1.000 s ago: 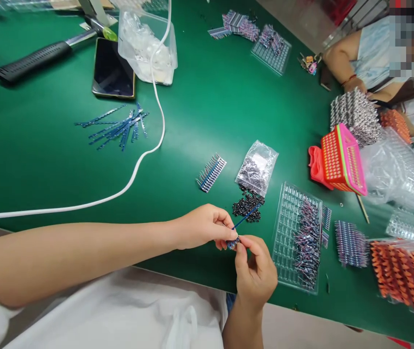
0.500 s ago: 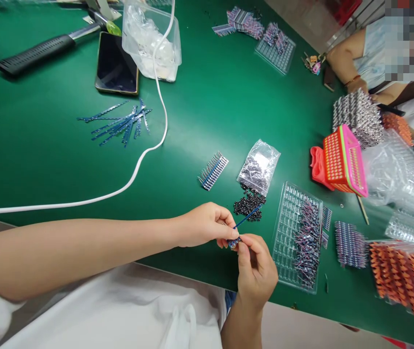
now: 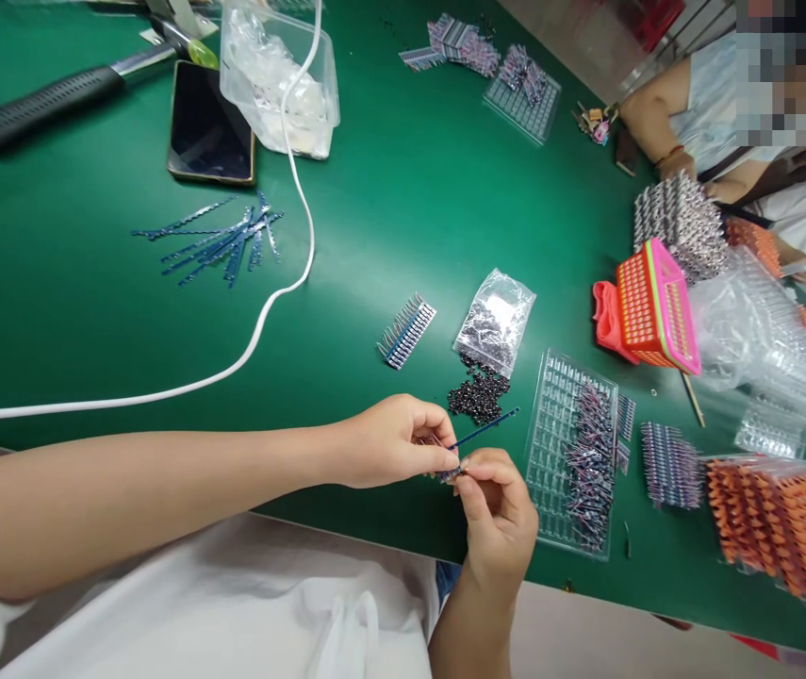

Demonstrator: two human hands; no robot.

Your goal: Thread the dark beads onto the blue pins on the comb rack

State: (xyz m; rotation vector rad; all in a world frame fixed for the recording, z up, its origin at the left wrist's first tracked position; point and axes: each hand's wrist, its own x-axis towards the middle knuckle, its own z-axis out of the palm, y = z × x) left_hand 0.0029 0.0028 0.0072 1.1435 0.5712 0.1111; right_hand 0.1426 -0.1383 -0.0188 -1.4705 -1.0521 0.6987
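My left hand [image 3: 403, 438] is closed round a thin blue strip [image 3: 487, 426] with small wired parts along it. One end of the strip sticks out to the right, and much of the rest is hidden by my fingers. Close against it, my right hand [image 3: 498, 509] pinches at the lower edge of the strip; what sits between thumb and forefinger is too small to name. Behind the hands lie a heap of small black beads [image 3: 478, 394] and a plastic bag [image 3: 494, 321] of the same beads. A blue strip lined with wired parts [image 3: 407, 330] rests left of the bag.
At right, a see-through tray [image 3: 551, 453] holds many wired parts; beyond are a basket [image 3: 657, 306] and orange stacks [image 3: 777, 523]. At left lie loose blue strips [image 3: 222, 240], a white cable [image 3: 261, 325], a phone [image 3: 210, 123] and a hammer [image 3: 49, 102]. Another person's arm [image 3: 657, 113] reaches in.
The view has shifted slightly. The strip's free end now points a little lower to the right. My right fingertips have moved slightly along its edge; both hands keep their grip.
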